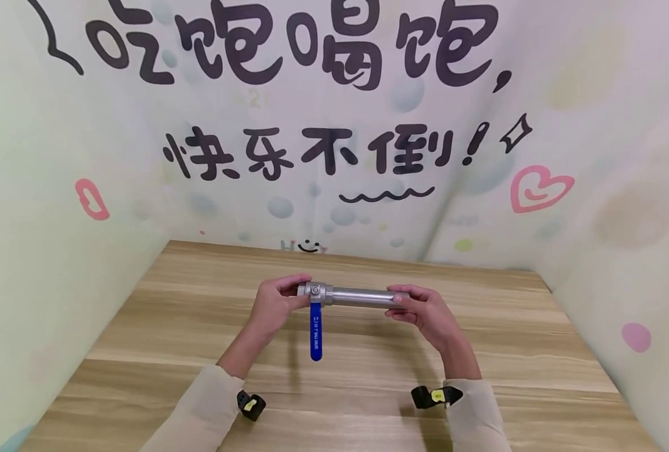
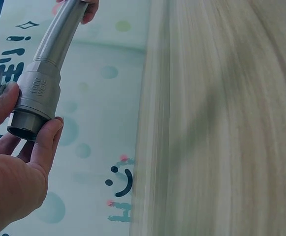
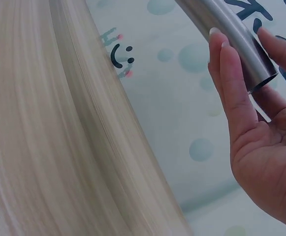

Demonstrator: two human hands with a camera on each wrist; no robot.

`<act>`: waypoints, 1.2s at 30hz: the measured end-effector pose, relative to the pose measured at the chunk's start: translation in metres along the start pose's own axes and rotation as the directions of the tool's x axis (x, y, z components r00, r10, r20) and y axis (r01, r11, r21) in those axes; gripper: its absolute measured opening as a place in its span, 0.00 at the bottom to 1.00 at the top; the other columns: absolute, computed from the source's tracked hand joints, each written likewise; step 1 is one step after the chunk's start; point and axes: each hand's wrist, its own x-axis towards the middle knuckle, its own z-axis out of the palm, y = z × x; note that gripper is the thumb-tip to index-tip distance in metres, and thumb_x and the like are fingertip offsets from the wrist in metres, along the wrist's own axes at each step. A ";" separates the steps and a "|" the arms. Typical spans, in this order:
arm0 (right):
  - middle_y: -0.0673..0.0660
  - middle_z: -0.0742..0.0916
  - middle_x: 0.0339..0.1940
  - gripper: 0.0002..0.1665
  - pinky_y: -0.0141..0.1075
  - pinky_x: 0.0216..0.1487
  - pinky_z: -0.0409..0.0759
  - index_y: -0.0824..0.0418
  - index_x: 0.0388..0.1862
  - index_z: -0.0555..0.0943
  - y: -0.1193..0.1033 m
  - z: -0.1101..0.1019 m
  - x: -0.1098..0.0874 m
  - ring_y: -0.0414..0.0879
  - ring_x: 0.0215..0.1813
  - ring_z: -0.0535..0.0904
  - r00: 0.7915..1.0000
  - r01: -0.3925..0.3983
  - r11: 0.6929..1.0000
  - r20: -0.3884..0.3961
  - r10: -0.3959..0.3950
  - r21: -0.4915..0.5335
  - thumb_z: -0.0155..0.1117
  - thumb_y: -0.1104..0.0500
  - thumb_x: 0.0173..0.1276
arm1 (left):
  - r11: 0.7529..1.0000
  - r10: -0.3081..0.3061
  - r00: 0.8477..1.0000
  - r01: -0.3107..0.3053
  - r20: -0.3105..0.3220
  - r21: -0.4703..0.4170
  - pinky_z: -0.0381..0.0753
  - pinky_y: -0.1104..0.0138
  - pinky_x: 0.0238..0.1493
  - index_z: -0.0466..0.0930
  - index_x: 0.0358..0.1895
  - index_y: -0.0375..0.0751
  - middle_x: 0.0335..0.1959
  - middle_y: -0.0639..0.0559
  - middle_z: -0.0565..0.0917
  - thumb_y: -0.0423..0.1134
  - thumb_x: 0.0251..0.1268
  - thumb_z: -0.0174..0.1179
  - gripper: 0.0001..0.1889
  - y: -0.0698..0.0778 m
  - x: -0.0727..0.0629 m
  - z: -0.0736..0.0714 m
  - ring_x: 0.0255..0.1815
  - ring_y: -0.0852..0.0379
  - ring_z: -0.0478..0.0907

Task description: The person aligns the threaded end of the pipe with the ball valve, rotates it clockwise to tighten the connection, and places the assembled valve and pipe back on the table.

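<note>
A silver ball valve (image 1: pixel 315 290) with a blue lever handle (image 1: pixel 315 333) is joined to a smooth metal pipe (image 1: pixel 363 297), held level above the table in the head view. My left hand (image 1: pixel 271 306) grips the valve's outer end between thumb and fingers. At the pipe's far end, my right hand (image 1: pixel 425 311) pinches the tube. Raised lettering on the valve body (image 2: pixel 38 88) faces the left wrist camera, and its open end shows below. In the right wrist view the pipe's open end (image 3: pixel 262 81) sits between thumb and fingers.
Beneath the hands lies a wood-grain table (image 1: pixel 357 402). A pale printed backdrop (image 1: pixel 289 220) with dark characters stands behind it, and similar walls rise at both sides. Black wrist cameras (image 1: pixel 251 406) are strapped over light sleeves.
</note>
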 end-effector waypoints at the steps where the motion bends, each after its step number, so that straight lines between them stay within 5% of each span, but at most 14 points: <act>1: 0.60 0.82 0.45 0.22 0.36 0.45 0.85 0.72 0.58 0.76 0.000 0.000 0.000 0.49 0.38 0.87 1.000 0.004 1.000 0.004 -0.004 -0.004 0.64 0.66 0.66 | 1.000 -0.001 1.000 0.001 0.000 -0.002 0.84 0.67 0.45 0.83 0.53 0.33 0.51 0.37 0.82 0.22 0.54 0.66 0.20 0.000 0.000 0.000 0.47 0.49 0.81; 10: 0.58 0.82 0.45 0.24 0.38 0.47 0.84 0.68 0.55 0.78 0.001 0.000 -0.001 0.48 0.39 0.86 0.999 0.022 0.997 0.051 -0.019 -0.068 0.66 0.74 0.58 | 1.000 -0.014 1.000 0.014 -0.010 0.014 0.84 0.67 0.46 0.83 0.53 0.34 0.53 0.39 0.82 0.23 0.54 0.66 0.20 0.001 -0.001 -0.003 0.49 0.49 0.80; 22: 0.65 0.77 0.48 0.28 0.40 0.50 0.84 0.78 0.60 0.70 -0.002 0.002 -0.001 0.49 0.40 0.86 0.999 0.012 0.996 0.038 -0.008 -0.084 0.65 0.72 0.62 | 1.000 -0.017 1.000 0.017 -0.013 -0.008 0.84 0.68 0.46 0.83 0.53 0.33 0.52 0.38 0.83 0.23 0.53 0.67 0.21 0.001 -0.001 -0.002 0.49 0.48 0.80; 36: 0.61 0.79 0.46 0.26 0.37 0.46 0.85 0.80 0.61 0.69 -0.004 0.000 -0.001 0.48 0.37 0.86 0.999 -0.006 1.000 0.054 0.007 -0.028 0.62 0.69 0.66 | 1.000 -0.016 1.000 0.017 -0.009 0.005 0.84 0.68 0.47 0.83 0.53 0.34 0.52 0.39 0.83 0.23 0.54 0.67 0.20 -0.001 0.000 -0.002 0.48 0.50 0.80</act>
